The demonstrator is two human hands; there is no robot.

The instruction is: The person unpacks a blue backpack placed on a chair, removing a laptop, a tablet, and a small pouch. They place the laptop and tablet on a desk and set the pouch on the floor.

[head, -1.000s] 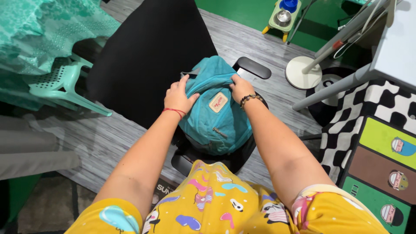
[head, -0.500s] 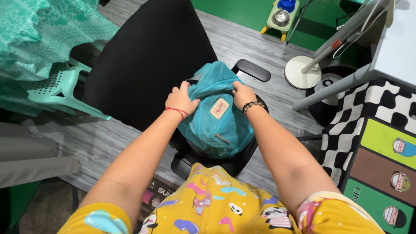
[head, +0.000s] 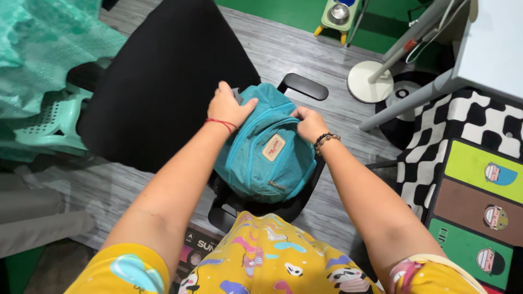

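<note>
A teal backpack [head: 267, 158] with a small cream patch on its front rests on the seat of a black office chair [head: 163, 81]. My left hand [head: 227, 106], with a red string at the wrist, grips the fabric at the backpack's top left. On the bag's upper right side my right hand [head: 309, 122], wearing a dark bead bracelet, pinches the fabric near a zipper line. Both hands are closed on the bag.
The chair's armrest [head: 303, 86] juts out behind the bag. A mint plastic chair [head: 49, 117] stands at left under a teal patterned cloth [head: 49, 43]. A white round stand base [head: 370, 81] and grey table legs are at right, beside a checkered mat [head: 468, 120].
My left hand has slid up to the backpack's top, my right hand a little down its side. The bag's top now looks flatter and more closed. The view shifted slightly.
</note>
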